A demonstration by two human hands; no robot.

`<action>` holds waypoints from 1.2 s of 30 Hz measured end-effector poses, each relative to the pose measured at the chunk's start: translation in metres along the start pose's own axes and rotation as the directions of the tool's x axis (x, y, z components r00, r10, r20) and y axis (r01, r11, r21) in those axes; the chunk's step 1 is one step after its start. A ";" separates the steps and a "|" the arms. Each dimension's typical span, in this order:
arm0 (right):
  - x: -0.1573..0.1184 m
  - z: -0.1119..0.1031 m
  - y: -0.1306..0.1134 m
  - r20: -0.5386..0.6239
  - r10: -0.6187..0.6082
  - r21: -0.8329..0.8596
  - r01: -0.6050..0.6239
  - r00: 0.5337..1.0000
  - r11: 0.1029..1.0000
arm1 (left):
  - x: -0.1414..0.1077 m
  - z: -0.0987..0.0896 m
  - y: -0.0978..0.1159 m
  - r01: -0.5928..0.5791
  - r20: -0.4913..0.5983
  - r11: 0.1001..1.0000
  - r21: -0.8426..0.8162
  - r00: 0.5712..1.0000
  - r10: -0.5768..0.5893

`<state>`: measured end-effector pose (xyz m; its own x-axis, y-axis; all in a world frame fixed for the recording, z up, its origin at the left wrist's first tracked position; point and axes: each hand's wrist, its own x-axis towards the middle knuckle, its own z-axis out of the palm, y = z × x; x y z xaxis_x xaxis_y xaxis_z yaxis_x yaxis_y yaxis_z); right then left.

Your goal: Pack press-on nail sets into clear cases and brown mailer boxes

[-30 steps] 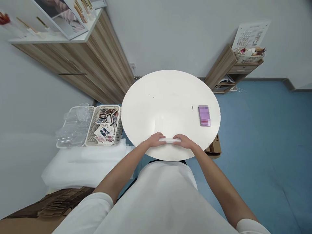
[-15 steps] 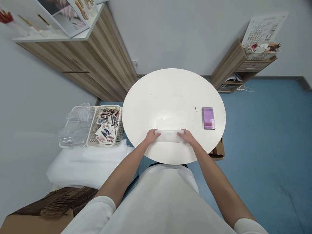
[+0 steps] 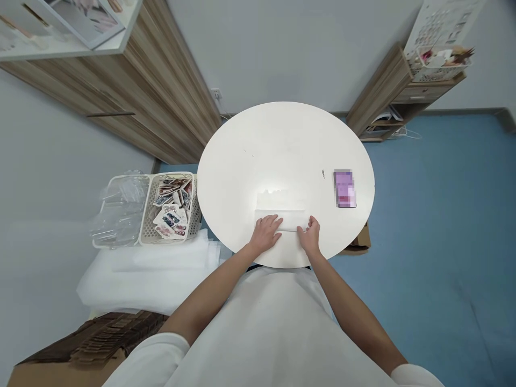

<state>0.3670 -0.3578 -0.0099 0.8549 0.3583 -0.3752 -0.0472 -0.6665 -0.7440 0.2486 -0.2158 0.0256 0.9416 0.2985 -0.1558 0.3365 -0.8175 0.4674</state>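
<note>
At the near side of an oval white desk [image 3: 282, 145], a left hand [image 3: 266, 234] lies spread across a flat, white, paper-like strip [image 3: 292, 218], while a right hand [image 3: 310, 235] curls at its right end, any pinch unclear. Moments earlier both gripped the ends; the strip now appears steadied from above. A pixelated purple rectangle [image 3: 344, 188] lies at the desk's right.

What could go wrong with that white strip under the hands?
It might skew or slide: the left hand lies over its left part, while the right hand is at its right end. Also, the white strip barely stands out on the white table, so its edges could be misjudged.
</note>
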 end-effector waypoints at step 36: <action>0.018 0.007 -0.061 0.288 -0.022 0.072 0.002 0.957 0.997 | -0.001 0.001 0.004 -0.100 0.066 0.995 -0.013 0.993 0.101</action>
<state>0.3817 -0.3063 0.0244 0.6708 0.5461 -0.5017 -0.0826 -0.6173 -0.7824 0.2492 -0.2194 0.0269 0.9695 0.1814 -0.1645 0.2401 -0.8366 0.4924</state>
